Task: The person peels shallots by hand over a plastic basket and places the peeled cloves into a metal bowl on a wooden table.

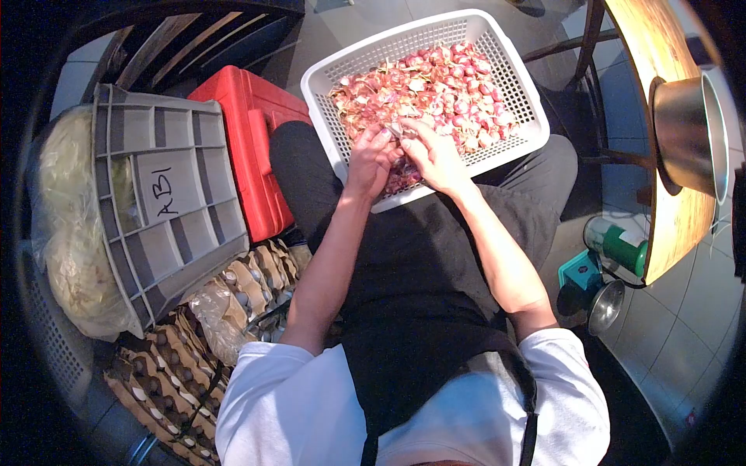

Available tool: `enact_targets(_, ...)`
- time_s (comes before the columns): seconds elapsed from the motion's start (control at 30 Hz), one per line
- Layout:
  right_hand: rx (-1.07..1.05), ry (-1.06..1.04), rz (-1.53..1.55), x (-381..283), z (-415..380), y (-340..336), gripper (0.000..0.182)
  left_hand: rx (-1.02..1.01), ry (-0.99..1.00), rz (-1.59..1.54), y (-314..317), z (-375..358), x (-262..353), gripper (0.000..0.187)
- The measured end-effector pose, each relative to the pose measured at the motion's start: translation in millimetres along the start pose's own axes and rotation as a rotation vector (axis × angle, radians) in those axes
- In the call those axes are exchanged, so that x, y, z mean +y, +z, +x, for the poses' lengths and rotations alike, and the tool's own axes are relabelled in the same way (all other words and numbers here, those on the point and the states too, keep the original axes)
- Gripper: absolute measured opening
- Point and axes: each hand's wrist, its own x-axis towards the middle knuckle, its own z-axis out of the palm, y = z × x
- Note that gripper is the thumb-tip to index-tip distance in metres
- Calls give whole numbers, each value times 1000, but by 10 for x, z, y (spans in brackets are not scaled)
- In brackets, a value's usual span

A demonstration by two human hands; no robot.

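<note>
A white perforated plastic basket (pixel 513 70) rests across my lap, filled with small red shallots (pixel 447 85) and loose papery skins. Over the near part of the basket, my left hand (pixel 374 161) is closed, its fingertips pinched together. My right hand (pixel 430 158) meets it from the other side, thumb and fingers also pinched. Between the two sets of fingertips is something small, probably a shallot, but the fingers cover most of it. Darker shallots and skins lie just beneath my hands.
To the left stand a grey crate (pixel 175 225) marked "ABI", a red plastic box (pixel 247 147) and egg trays (pixel 167 380). A bulging clear plastic bag (pixel 70 233) lies beyond the crate. On the right, a metal pot (pixel 688 136) sits at a wooden table (pixel 660 39), with a green canister (pixel 622 247) below.
</note>
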Motion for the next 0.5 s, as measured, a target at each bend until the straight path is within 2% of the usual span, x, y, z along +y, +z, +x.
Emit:
enact_targets(0.13, 74, -82, 28, 111, 23, 63, 37, -35, -18, 8, -67, 3, -2, 25)
enact_targets(0.23, 84, -65, 49, 116, 12, 67, 32, -53, -28, 20, -52, -4, 10, 25)
enact_targets(0.33, 32, 19, 227, 118, 26, 59, 27, -89, -40, 48, -43, -1, 22, 25)
enact_targets(0.5, 82, 41, 280, 133, 54, 26, 24, -102, -71, 18, -56, 10, 9, 24)
